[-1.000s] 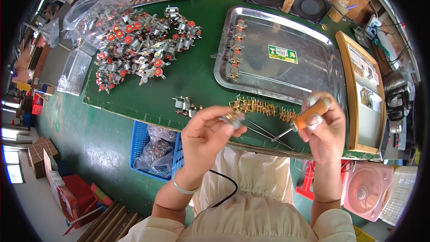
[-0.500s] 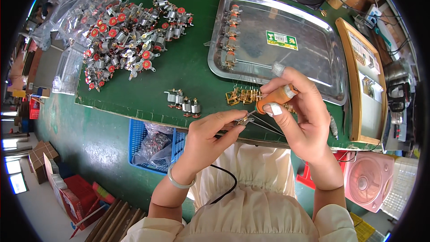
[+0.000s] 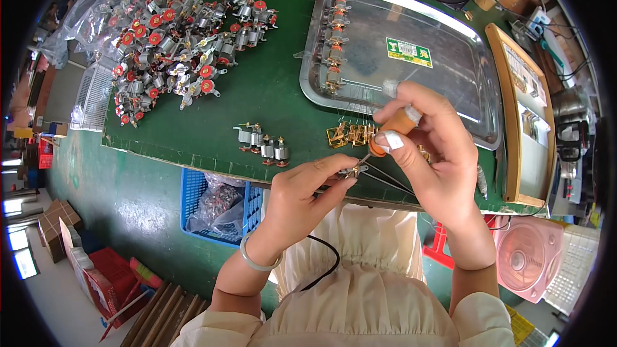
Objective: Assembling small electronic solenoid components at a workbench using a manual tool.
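Observation:
Between its thumb and fingertips, my left hand [image 3: 299,196] pinches a small metal motor [image 3: 351,171] at the table's front edge. Fingers of my right hand [image 3: 443,160] are wrapped round a screwdriver [image 3: 395,130] with an orange handle and a taped end. Its thin shaft slants down to the motor, where the tip seems to touch. White wrapping covers my right thumb and index fingertip. Thin metal prongs, like tweezers [image 3: 391,180], run beneath my right palm. Brass-coloured parts with fine wires [image 3: 350,133] lie just beyond, partly hidden by the right hand.
A heap of motors [image 3: 183,51] with red ends covers the back left, and several more [image 3: 262,144] stand nearer. Others line the left side of a steel tray [image 3: 360,45]. A wooden-framed case [image 3: 504,122] stands right. Below are a blue crate [image 3: 193,202] and pink fan [image 3: 527,257].
Both hands stay at the same spot, the screwdriver still on the motor. Its handle has tilted slightly more upright. The whole view has shifted a little.

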Demonstrator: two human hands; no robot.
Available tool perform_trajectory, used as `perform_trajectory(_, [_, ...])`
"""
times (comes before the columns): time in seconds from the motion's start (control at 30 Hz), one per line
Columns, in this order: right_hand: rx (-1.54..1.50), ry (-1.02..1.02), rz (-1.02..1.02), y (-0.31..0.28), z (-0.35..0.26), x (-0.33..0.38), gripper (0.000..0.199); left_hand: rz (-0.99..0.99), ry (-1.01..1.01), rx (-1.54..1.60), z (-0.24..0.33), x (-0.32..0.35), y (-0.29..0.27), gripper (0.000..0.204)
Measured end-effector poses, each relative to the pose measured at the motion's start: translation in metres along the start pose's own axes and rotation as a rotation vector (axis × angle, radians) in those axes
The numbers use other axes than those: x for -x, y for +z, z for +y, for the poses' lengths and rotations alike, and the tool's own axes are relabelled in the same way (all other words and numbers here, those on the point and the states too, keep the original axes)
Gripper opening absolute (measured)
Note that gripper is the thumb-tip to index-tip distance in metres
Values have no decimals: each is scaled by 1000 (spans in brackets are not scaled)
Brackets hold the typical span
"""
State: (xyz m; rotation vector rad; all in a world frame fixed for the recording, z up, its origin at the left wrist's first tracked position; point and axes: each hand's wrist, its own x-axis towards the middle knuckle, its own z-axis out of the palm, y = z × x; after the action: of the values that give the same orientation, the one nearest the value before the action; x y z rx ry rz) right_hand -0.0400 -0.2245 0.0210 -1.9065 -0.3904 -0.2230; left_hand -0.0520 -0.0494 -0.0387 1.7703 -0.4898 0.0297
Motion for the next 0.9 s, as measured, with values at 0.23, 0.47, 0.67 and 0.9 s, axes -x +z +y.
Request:
perform_trajectory(0.23, [91,-162,-36,-4,7,2,44,11,-12,-3,-1,1,1,27])
perform_trajectory(0.47, [-508,133,-45,2,1,-4,46,6,-42,0,-3,3,-1,27])
perform_trajectory(0.67, [-91,-24,30,0,-2,-7,41,8,-54,30,1,0,3,26])
perform_trajectory(0.9, [306,-237,-19,-11,-2,-8,38,43,-29,-2,0,0,4,25])
